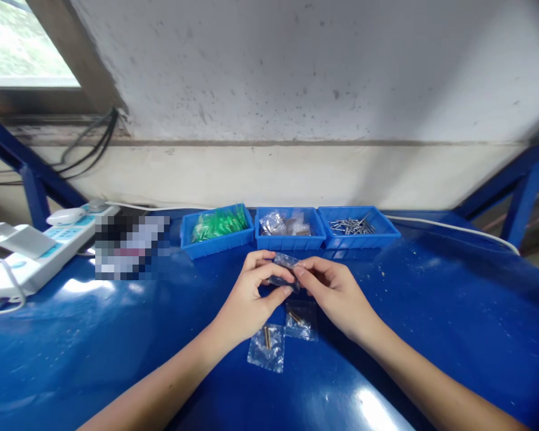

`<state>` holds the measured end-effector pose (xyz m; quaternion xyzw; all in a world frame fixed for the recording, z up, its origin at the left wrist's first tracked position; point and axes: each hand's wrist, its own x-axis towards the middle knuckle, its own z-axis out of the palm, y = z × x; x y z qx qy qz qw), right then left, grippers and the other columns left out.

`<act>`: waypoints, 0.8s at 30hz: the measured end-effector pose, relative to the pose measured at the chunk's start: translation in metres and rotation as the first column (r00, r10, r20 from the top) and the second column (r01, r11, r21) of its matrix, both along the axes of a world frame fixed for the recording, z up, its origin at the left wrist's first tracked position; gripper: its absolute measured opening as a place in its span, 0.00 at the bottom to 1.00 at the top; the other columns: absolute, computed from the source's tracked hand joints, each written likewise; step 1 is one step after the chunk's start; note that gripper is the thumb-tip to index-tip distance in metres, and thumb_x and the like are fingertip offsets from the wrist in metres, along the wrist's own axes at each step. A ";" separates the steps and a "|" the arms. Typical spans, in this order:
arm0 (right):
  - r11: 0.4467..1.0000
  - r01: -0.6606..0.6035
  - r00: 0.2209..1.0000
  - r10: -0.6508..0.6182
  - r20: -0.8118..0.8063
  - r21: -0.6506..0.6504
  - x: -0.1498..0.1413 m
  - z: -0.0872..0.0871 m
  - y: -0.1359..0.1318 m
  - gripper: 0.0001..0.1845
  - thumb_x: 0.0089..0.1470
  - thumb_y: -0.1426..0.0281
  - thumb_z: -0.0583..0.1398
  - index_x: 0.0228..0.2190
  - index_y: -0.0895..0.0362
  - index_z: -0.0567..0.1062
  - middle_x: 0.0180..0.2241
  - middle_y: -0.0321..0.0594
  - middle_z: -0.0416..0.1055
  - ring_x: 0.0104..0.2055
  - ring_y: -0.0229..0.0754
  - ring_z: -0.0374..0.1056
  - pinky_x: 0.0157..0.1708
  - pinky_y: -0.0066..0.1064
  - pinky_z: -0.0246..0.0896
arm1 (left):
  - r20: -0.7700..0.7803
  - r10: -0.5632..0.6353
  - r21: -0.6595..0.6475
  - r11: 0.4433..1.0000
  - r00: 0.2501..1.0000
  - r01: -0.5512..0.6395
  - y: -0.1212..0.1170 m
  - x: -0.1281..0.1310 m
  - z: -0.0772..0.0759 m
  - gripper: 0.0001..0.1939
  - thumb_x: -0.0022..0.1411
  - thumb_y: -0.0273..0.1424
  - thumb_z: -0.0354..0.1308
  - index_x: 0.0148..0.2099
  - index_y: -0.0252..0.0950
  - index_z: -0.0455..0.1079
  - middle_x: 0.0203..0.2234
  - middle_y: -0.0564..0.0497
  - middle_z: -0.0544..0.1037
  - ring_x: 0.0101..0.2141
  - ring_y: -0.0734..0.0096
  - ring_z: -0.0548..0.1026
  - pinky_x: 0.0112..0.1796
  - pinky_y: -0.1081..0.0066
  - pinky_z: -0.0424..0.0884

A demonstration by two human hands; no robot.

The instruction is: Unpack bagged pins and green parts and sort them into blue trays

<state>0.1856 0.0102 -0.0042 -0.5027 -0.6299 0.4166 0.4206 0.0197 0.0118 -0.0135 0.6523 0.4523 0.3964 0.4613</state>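
Note:
Between my two hands is a small clear plastic bag (pixel 286 260), held above the blue table. My left hand (pixel 263 287) pinches its left side with thumb and fingers. On its right side, the thumb and fingertips of my right hand (pixel 330 290) grip the same bag. What the bag contains is mostly hidden by my fingers. Just below my hands lie two more clear bags: one bag (pixel 266 348) with brass-coloured pins in it, and another bag (pixel 301 320) holding similar pins, partly in shadow.
Three blue bins stand in a row at the back: a bin (pixel 218 244) of green packets, a bin (pixel 290 242) of clear bags, and a bin (pixel 362 240) of metal screws or nails. A white power strip (pixel 49 263) and a pixelated object (pixel 128 248) are at the left.

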 end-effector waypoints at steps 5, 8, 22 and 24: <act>0.937 0.021 0.975 -0.096 0.199 0.348 0.002 -0.004 -0.003 0.09 0.56 0.69 0.56 0.35 0.56 0.76 0.31 0.39 0.75 0.28 0.37 0.68 0.29 0.29 0.62 | 0.156 0.069 -0.201 0.979 0.985 -0.036 0.001 -0.001 0.004 0.10 0.61 0.37 0.54 0.38 0.39 0.73 0.43 0.48 0.68 0.46 0.64 0.66 0.45 0.66 0.63; 0.892 -0.051 0.962 -0.076 0.261 0.449 0.002 -0.006 -0.006 0.11 0.56 0.73 0.55 0.39 0.55 0.75 0.34 0.40 0.76 0.32 0.38 0.71 0.33 0.31 0.65 | 0.330 0.133 -0.362 0.932 0.935 -0.005 0.003 -0.002 0.007 0.18 0.62 0.44 0.50 0.36 0.36 0.72 0.33 0.48 0.72 0.35 0.69 0.68 0.35 0.70 0.63; 0.994 -0.002 0.991 -0.012 0.136 0.108 -0.001 -0.001 -0.004 0.05 0.53 0.68 0.57 0.28 0.57 0.71 0.28 0.36 0.68 0.29 0.38 0.64 0.29 0.30 0.58 | 0.171 0.115 -0.152 0.984 0.979 -0.089 0.003 0.001 0.001 0.07 0.58 0.32 0.57 0.32 0.35 0.64 0.26 0.55 0.68 0.29 0.75 0.66 0.34 0.74 0.62; 1.000 0.008 0.997 -0.006 0.076 -0.028 -0.002 0.000 -0.003 0.12 0.53 0.63 0.57 0.24 0.57 0.68 0.21 0.32 0.63 0.24 0.35 0.58 0.25 0.28 0.53 | 0.148 0.109 -0.129 0.988 0.983 -0.090 0.002 0.000 0.000 0.07 0.60 0.34 0.56 0.32 0.35 0.64 0.27 0.55 0.68 0.31 0.74 0.67 0.35 0.73 0.63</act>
